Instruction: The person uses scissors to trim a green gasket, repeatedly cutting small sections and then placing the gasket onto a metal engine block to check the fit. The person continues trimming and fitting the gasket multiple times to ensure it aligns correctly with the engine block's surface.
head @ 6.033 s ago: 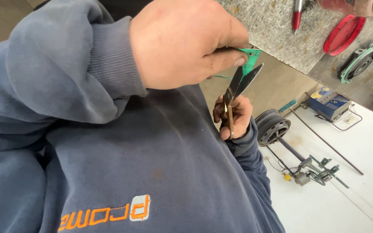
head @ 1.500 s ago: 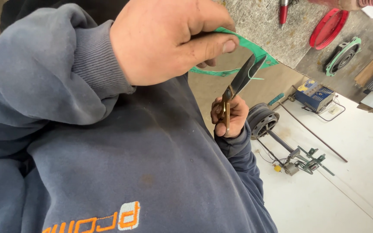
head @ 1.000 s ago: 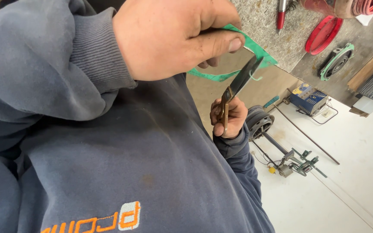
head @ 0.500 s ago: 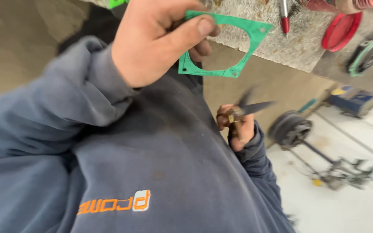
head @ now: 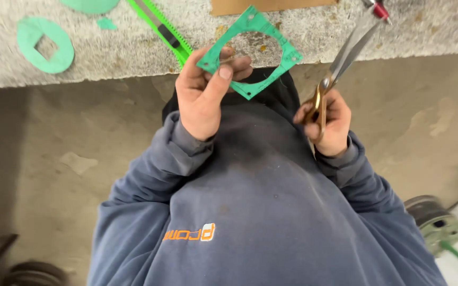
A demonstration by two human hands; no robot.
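My left hand point(head: 205, 92) pinches a thin green square gasket point(head: 287, 50) with a large round opening, held up in front of my chest near the bench edge. My right hand point(head: 329, 119) grips gold-handled scissors point(head: 345, 50) by the handles. Their blades point up and away, to the right of the gasket and not touching it. Both arms wear a blue-grey sweatshirt.
A speckled grey workbench point(head: 133, 47) runs across the top. On it lie a round green gasket offcut with a square hole point(head: 45, 45), a green utility knife point(head: 160, 29) and a brown cardboard sheet point(head: 271, 5). A metal pulley point(head: 433, 217) sits on the concrete floor at right.
The view has swung toward the bench. My left hand has lifted the gasket clear of the scissors and turned it flat to face me; the scissors have moved off to the right.
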